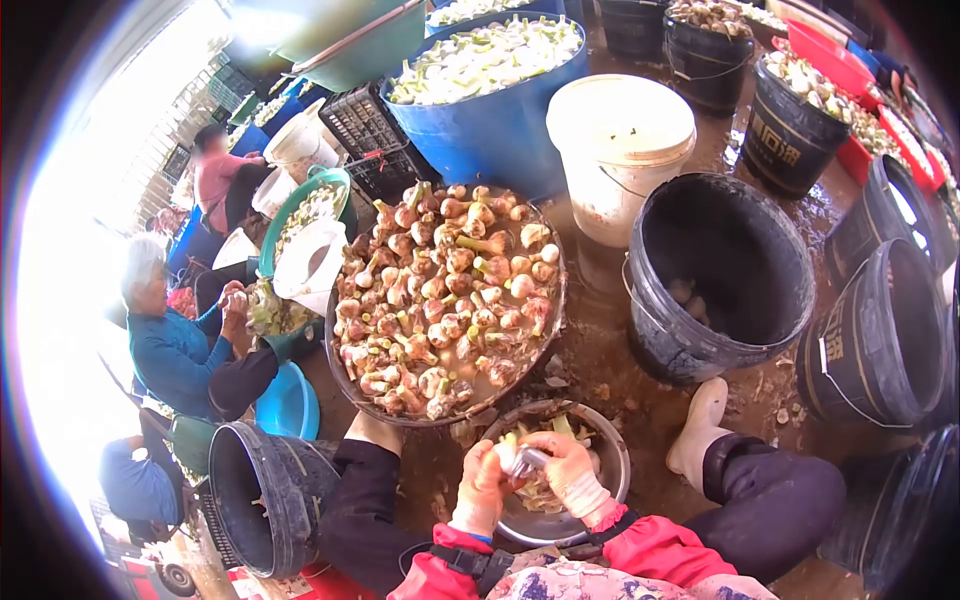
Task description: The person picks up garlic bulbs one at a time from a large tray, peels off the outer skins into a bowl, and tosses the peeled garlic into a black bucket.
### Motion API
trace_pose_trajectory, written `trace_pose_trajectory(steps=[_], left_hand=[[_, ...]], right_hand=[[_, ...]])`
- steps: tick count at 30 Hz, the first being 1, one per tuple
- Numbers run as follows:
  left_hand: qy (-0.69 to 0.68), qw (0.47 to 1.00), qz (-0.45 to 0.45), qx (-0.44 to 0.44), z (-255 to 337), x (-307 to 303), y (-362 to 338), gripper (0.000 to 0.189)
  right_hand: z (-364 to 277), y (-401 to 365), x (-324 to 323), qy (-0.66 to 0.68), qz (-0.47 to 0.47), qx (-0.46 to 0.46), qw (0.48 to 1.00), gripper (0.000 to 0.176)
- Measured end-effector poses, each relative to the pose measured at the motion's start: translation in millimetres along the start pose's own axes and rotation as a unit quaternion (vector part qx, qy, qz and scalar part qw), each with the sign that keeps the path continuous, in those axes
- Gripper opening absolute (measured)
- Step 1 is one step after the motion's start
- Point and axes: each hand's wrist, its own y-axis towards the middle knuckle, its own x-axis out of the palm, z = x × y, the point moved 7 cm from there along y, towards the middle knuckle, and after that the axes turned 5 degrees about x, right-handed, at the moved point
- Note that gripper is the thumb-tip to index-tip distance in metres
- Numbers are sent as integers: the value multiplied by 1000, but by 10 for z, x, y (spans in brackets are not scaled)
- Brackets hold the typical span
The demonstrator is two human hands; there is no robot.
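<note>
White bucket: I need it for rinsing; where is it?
Head view, upper centre: the white bucket stands between the blue tub to its left and a black bucket to its right.

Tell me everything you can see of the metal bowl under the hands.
The metal bowl is round, shallow and looks like dull, scuffed steel. It sits upright on the wet, muddy floor, close beside the large basin. Pale green-white trimmings lie inside. The left hand and right hand are above it, both closed on a pale bulb; whether they touch the bowl cannot be told.
</note>
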Motion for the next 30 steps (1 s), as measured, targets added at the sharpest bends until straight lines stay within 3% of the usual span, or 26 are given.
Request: trace_pose_trajectory(steps=[1, 2, 4, 5, 7, 9, 10, 11, 12, 14, 15, 17, 18, 20, 22, 24, 26, 28, 30], left_hand=[[36, 997, -64, -7, -9, -17, 37, 46], [35, 998, -60, -7, -13, -105, 38, 46], [-26, 997, -65, -45, -34, -180, 22, 47], [-84, 989, -100, -70, -6, -149, -1, 49], [-99, 980, -145, -94, 89, -52, -99, 47], [-119, 956, -232, -132, 72, -14, -157, 50], [-119, 956, -231, -133, 65, -42, -195, 50], [-172, 939, -258, -149, 76, -2, -258, 53], [-224, 918, -283, -165, 95, 44, -336, 56], [-202, 930, -261, -161, 123, 32, -374, 66], [-171, 943, -247, -142, 142, -6, -351, 69], [-98, 960, -235, -112, 110, -103, -292, 84], [-99, 960, -235, -113, 76, -133, -257, 84], [48, 966, -240, -86, 66, -140, -218, 99], [64, 970, -222, -71, 79, -62, -222, 100], [208, 963, -171, 33, 122, -145, -121, 89], [115, 988, -89, 48, 269, -134, -175, 55], [-27, 997, -62, 39, 135, -309, -23, 31], [-69, 996, -40, 44, 129, -370, -25, 24]], right_hand=[[46, 7, 100, -43, -32, -32, 998, 18], [-37, -18, 211, -106, -67, -149, 981, 17], [75, -14, 212, -67, -91, -50, 992, 16], [51, -12, 202, -68, -89, -49, 993, 16], [168, -14, 80, 45, -25, 50, 997, 15], [292, 92, -1, 30, 2, 51, 998, 16], [385, 176, -78, 13, 28, 52, 998, 17], [410, 274, -207, -91, 67, -6, 994, 19], [508, 364, -324, -76, 89, -34, 993, 21], [354, 289, -388, -307, 61, -51, 948, 27], [291, 256, -336, -307, 58, -53, 948, 27], [203, 161, -35, -229, -95, -73, 966, 36], [250, 87, 33, -93, -161, -93, 978, 44], [208, -44, 206, -111, -181, 4, 977, 42], [165, -70, 251, -169, -137, -30, 976, 37], [60, -91, 267, -254, -97, -176, 946, 33], [-47, -118, 286, -212, -89, -189, 955, 31], [47, -110, 290, 7, -133, -7, 991, 31], [-55, -155, 285, 56, -143, -5, 988, 32]])
